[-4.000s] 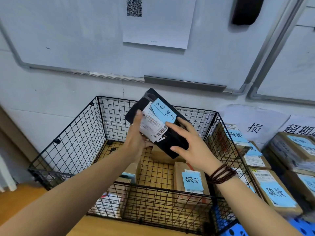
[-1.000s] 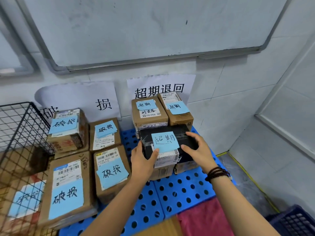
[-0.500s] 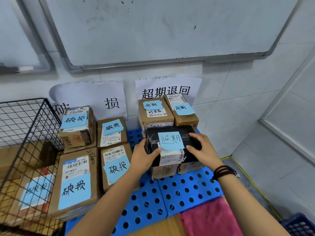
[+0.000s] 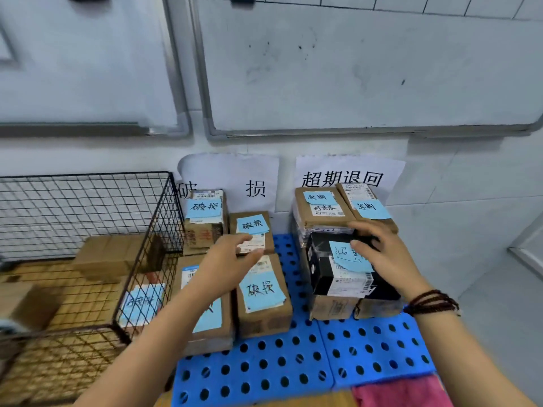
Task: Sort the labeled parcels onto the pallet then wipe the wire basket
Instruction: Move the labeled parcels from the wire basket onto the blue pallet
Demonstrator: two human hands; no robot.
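Right grip (image 4: 385,255) rests loose-fingered on black parcel (image 4: 324,276); left grip (image 4: 226,259) released, holding nothing.

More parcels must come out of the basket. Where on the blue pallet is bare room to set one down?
The blue pallet is bare along its front, from the brown boxes and the black parcel to the pink cloth. A narrow bare lane runs between those two groups. The back, against the wall, is crowded.
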